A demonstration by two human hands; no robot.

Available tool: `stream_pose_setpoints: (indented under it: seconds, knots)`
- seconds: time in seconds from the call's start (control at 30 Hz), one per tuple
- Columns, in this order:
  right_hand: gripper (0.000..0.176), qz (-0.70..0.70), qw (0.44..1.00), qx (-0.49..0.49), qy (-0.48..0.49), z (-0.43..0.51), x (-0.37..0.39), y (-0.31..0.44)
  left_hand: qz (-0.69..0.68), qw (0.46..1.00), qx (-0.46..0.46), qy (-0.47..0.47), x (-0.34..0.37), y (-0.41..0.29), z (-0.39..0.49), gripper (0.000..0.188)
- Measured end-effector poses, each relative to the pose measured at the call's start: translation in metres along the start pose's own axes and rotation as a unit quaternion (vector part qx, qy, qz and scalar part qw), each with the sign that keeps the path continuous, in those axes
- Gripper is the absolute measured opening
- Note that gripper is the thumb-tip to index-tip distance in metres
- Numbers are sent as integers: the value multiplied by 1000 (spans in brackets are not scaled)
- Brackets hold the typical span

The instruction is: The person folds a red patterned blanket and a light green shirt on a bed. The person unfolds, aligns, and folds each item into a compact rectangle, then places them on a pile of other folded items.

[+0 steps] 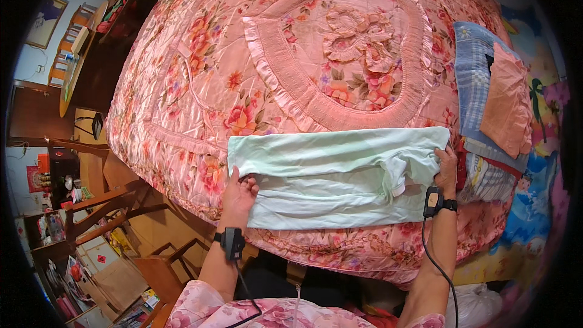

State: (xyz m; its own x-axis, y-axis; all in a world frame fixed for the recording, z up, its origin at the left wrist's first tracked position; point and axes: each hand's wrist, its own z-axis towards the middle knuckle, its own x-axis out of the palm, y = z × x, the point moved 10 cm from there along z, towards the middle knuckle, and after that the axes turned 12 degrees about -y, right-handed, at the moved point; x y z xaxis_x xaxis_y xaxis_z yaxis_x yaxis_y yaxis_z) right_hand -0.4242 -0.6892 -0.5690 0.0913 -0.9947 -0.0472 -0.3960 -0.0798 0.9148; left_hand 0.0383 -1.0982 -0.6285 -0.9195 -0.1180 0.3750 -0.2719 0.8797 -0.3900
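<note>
A pale mint-green garment (319, 152), perhaps a shirt, lies folded into a long strip on a pink floral quilted bedspread (268, 77). Its folds run lengthwise, and a bunched sleeve-like part (395, 177) lies on top near the right end. My left hand (241, 192) rests at the garment's left end, palm partly up, thumb at the edge and fingers loosely curled over the cloth; nothing shows between them. At the opposite end, my right hand (446, 168) grips the garment's right edge, fingertips on the fabric.
A stack of folded clothes (476, 86), with a peach ruffled piece (505, 100) on top, sits at the bed's right side. Wooden chair frames (107, 202) stand off the left edge. Cables run from the devices strapped to both wrists. A white plastic bag (476, 303) lies lower right.
</note>
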Motion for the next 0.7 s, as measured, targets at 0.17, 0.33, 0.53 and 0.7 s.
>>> stream_pose_setpoints:
  seconds: [0.17, 0.33, 0.53, 0.7]
  knots:
    - [32, 20, 1000, 11, 17, 2, 3, 5, -63, 993, 75, 69, 52, -27, 15, 25]
    - [38, 98, 994, 25, 38, 8, 8, -4, -75, 984, 158, 23, 57, -56, 19, 30]
    - [41, 64, 996, 54, 33, 27, 0, -20, -110, 988, 96, -38, 20, -34, 40, 31]
    - [43, 29, 995, -11, 93, 30, 4, -5, -54, 996, 51, 47, 16, -26, 49, 39]
